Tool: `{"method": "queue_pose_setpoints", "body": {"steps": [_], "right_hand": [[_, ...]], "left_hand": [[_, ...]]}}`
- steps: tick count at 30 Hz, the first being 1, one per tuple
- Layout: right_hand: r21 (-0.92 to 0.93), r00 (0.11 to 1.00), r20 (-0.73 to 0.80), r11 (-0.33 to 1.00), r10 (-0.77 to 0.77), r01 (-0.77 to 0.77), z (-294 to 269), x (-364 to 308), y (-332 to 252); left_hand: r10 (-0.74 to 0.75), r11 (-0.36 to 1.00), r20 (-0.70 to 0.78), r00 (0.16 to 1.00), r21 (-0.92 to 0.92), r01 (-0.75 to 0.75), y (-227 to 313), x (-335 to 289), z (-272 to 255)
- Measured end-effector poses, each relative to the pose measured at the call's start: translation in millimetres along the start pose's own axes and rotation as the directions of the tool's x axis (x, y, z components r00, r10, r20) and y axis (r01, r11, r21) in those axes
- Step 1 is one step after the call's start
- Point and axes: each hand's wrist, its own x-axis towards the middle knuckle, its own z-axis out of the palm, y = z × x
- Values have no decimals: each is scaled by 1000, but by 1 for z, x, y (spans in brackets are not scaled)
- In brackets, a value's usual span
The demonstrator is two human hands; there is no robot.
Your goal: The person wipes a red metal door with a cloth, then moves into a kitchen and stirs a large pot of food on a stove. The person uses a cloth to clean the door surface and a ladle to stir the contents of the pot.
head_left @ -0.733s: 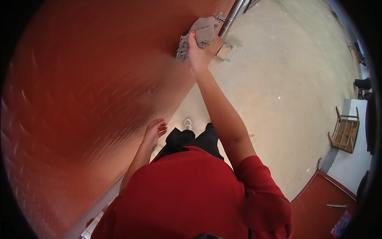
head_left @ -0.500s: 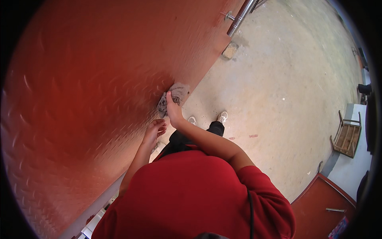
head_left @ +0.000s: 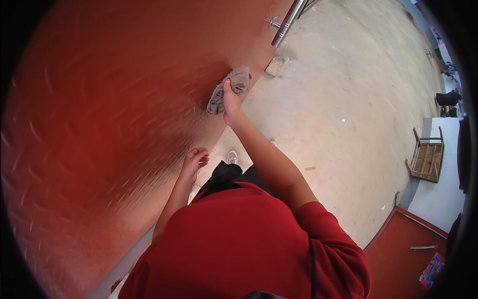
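Observation:
A crumpled grey-brown cloth [head_left: 240, 77] is pressed against the large red metal door [head_left: 114, 99], close to its right edge. My right hand [head_left: 231, 102] grips this cloth, thumb on top and the other fingers hidden behind it. Lower down, my left hand [head_left: 194, 163] hangs beside the door's surface with its fingers loosely bent and apart, holding nothing. Whether its fingertips touch the door I cannot tell. Raised marks cover the door's face.
A shiny metal pull bar [head_left: 288, 27] stands out from the door's far edge. Near it a stone block [head_left: 274, 66] lies on the concrete floor [head_left: 348, 99]. To the right are a wooden chair [head_left: 426, 158] by a white-and-grey wall and another red door [head_left: 398, 244].
My right hand has slid the cloth up and slightly right along the door, its arm stretching further out. My left hand stays about where it was. The view has shifted slightly.

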Motion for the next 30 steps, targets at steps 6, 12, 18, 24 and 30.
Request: {"method": "queue_pose_setpoints", "body": {"steps": [6,12,18,24,30], "right_hand": [[94,963,108,962,247,-257,-41,67,92],[224,769,261,738,583,-636,-34,32,118],[195,681,239,653,692,-732,-51,50,228],[337,832,170,762,528,-553,-78,168,171],[176,990,140,984,-30,5,-48,161,-83]], "left_hand": [[-7,1000,62,998,31,5,9,17,15],[-80,996,78,994,40,77,6,21,11],[-41,998,43,998,-46,43,28,12,2],[14,1000,74,997,-17,-12,53,-5,18],[-79,995,49,996,-54,81,36,7,19]]}}
